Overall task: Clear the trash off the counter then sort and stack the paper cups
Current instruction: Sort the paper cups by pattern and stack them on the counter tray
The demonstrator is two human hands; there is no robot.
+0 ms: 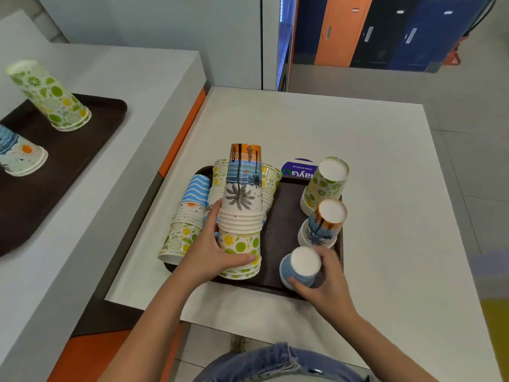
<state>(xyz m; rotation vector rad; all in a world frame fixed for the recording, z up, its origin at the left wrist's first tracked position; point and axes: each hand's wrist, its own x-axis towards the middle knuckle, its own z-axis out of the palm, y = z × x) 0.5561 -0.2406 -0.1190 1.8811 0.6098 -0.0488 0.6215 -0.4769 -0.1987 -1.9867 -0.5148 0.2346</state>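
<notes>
On the bench, a dark tray is crowded with upturned cups. A tall mixed stack is gripped near its base by the left hand; stacks behind are partly hidden. A blue cup is clasped by the right hand, its print hard to read.

Far-left blue-and-sun cup stack was cut by the frame edge; purple sticker partly hidden behind the tray.
</notes>
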